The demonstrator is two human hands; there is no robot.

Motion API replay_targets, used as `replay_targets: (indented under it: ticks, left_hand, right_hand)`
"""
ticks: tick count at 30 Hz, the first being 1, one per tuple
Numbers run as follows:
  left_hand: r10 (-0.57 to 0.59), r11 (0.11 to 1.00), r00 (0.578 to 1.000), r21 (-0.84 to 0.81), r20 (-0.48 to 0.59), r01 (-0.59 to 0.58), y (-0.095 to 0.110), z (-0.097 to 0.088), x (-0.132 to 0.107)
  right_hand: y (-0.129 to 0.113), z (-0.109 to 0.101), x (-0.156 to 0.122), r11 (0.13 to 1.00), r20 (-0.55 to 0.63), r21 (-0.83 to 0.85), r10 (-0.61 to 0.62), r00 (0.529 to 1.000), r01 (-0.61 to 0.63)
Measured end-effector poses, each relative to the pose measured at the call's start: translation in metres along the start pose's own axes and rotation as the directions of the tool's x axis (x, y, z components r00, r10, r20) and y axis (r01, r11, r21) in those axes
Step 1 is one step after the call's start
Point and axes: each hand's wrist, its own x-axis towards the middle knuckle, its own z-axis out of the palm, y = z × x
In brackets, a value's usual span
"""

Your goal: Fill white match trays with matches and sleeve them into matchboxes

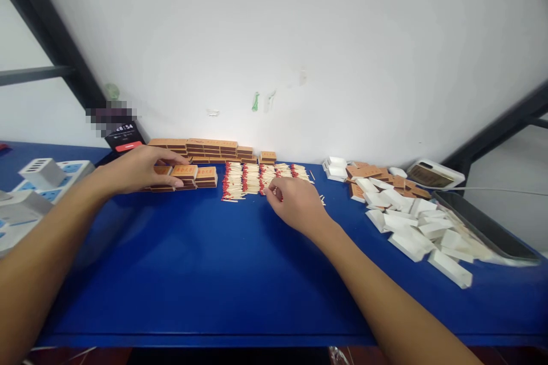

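Note:
My left hand is at the front row of matchboxes on the left, its thumb and fingers closed around the end of an orange-topped matchbox on top of the stack. Another matchbox stands just to the right of it. My right hand hovers at the piles of matches, fingers curled together in a pinch; what lies between the fingertips is hidden. Red-headed matches are laid out in several bundles in the middle, partly covered by this hand.
Stacked matchboxes line the wall. To the right lie white empty trays, orange sleeves, a phone with a cable and a dark bin. Power strips and a lit phone are on the left of the blue table.

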Motion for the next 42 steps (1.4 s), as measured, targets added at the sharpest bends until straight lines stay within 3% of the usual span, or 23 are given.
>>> replay_targets:
  ticks: [3,11,14,16,18,20,22,24,26,29,32,34,37,39,42]
  left_hand:
    - [-0.061,0.993,0.990,0.105,0.129,0.048,-0.005,-0.001,0.001]
    - [-0.104,0.991,0.989,0.099,0.106,0.093,-0.011,-0.002,0.002]
    - [0.004,0.999,0.998,0.035,-0.062,-0.002,0.003,0.001,0.000]
    - [0.106,0.994,0.944,0.058,-0.311,-0.092,0.022,0.011,-0.002]
    - [0.202,0.979,0.893,0.071,-0.402,-0.190,0.046,0.031,-0.007]
    - [0.377,0.925,0.889,0.068,-0.260,-0.373,0.070,0.057,-0.014]
    - [0.547,0.837,0.829,0.054,-0.118,-0.545,0.089,0.085,-0.021]
    - [0.626,0.780,0.778,0.037,-0.042,-0.625,0.102,0.107,-0.028]
    - [0.645,0.764,0.763,0.007,-0.030,-0.646,0.107,0.120,-0.032]
    - [0.650,0.759,0.759,-0.030,-0.019,-0.651,0.103,0.123,-0.033]
    - [0.644,0.765,0.765,-0.012,-0.024,-0.644,0.094,0.120,-0.030]
    - [0.640,0.768,0.768,0.021,-0.017,-0.640,0.091,0.119,-0.028]
    - [0.627,0.776,0.779,0.063,0.027,-0.627,0.093,0.121,-0.029]
    - [0.607,0.789,0.792,0.074,0.063,-0.610,0.097,0.121,-0.030]
    - [0.581,0.804,0.808,0.084,0.100,-0.589,0.098,0.120,-0.031]
  right_hand:
    - [0.001,0.000,0.001,1.000,0.007,-0.006,0.012,1.000,-0.012]
    - [0.012,-0.011,0.006,0.998,-0.032,-0.006,0.064,0.997,-0.064]
    - [0.028,-0.019,0.008,0.990,-0.103,-0.005,0.137,0.985,-0.138]
    - [0.040,-0.023,0.011,0.983,-0.145,0.009,0.184,0.972,-0.185]
    - [0.048,-0.025,0.018,0.974,-0.165,0.042,0.224,0.960,-0.221]
    - [0.051,-0.022,0.032,0.964,-0.164,0.076,0.265,0.950,-0.256]
    - [0.049,-0.016,0.053,0.951,-0.154,0.093,0.307,0.939,-0.296]
    - [0.045,-0.008,0.077,0.940,-0.138,0.091,0.338,0.931,-0.328]
    - [0.042,-0.001,0.098,0.941,-0.119,0.081,0.336,0.934,-0.328]
    - [0.053,-0.001,0.110,0.960,-0.089,0.069,0.276,0.957,-0.271]
    - [0.085,-0.017,0.096,0.970,-0.090,0.060,0.239,0.967,-0.234]
    - [0.114,-0.032,0.078,0.961,-0.135,0.040,0.278,0.951,-0.275]
    - [0.154,-0.049,0.053,0.911,-0.208,-0.004,0.402,0.892,-0.412]
    - [0.173,-0.050,0.045,0.887,-0.208,-0.021,0.448,0.870,-0.462]
    - [0.185,-0.039,0.045,0.894,-0.162,-0.038,0.435,0.885,-0.447]
